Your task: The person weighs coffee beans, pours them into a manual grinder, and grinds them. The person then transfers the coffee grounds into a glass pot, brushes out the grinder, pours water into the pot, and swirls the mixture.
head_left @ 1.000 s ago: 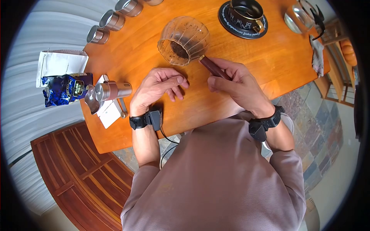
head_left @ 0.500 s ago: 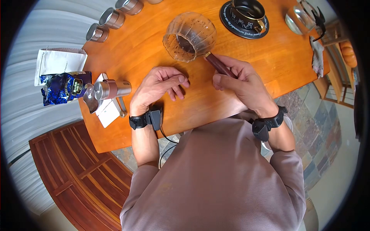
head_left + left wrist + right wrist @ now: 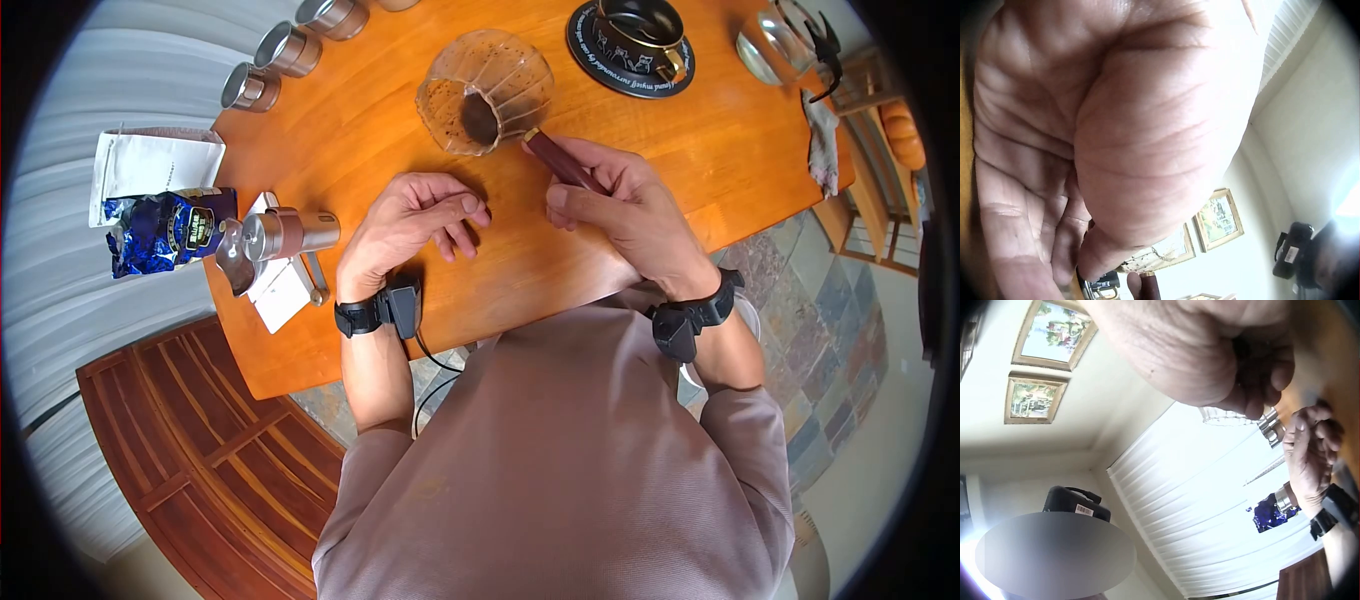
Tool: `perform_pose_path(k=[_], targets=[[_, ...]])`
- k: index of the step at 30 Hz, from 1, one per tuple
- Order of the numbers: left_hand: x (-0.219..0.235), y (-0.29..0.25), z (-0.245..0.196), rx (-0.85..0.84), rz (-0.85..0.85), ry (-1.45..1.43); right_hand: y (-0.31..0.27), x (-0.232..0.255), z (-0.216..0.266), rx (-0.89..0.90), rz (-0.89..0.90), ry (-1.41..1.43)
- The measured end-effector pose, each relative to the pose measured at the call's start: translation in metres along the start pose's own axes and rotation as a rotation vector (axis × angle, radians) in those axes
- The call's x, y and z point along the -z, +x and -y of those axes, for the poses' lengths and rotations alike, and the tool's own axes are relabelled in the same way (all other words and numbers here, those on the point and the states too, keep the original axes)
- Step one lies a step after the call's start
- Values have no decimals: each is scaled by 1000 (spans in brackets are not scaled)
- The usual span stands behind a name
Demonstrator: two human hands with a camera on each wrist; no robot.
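Note:
My right hand (image 3: 640, 215) grips the dark wooden handle (image 3: 565, 163) of a ribbed clear glass pot (image 3: 500, 70). The glass is tilted, its round rim turned partly toward me, with dark coffee grounds (image 3: 479, 118) gathered in it and specks over the walls. On the near part of the table lies my left hand (image 3: 405, 225), fingers loosely bent and nothing in them. Its palm fills much of the left wrist view. In the right wrist view, a pale ribbed edge of the glass pot (image 3: 1229, 417) shows past my fingers.
A black cup on a saucer (image 3: 640, 85) and a glass kettle (image 3: 770, 50) stand at the back right. Metal cups (image 3: 290, 50) line the far left. A blue bag (image 3: 170, 230), a white bag (image 3: 165, 165) and a hand grinder (image 3: 295, 235) are at the left.
The glass pot in my right hand shifts away and to the right, then a little back left, its tilt changing and the grounds sliding. My left hand stays in place.

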State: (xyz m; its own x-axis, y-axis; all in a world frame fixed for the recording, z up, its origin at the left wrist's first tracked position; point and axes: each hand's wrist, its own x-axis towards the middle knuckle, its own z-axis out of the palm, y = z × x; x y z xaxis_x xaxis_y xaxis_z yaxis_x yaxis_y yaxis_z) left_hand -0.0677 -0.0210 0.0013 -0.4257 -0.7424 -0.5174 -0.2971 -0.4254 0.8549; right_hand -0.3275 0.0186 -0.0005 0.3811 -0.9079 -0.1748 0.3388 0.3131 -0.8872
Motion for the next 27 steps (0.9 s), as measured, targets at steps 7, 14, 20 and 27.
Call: perform_pose_path(k=[7, 14, 20, 27], targets=[[0, -1, 1, -16, -9, 9, -2, -5, 4, -2, -63, 4], [-1, 0, 0, -11, -10, 27, 0, -4, 6, 4, -11, -31], [0, 0, 1, -18, 0, 25, -4, -3, 2, 10, -70, 23], [-1, -1, 0, -12, -9, 26, 1, -4, 3, 12, -50, 70]])
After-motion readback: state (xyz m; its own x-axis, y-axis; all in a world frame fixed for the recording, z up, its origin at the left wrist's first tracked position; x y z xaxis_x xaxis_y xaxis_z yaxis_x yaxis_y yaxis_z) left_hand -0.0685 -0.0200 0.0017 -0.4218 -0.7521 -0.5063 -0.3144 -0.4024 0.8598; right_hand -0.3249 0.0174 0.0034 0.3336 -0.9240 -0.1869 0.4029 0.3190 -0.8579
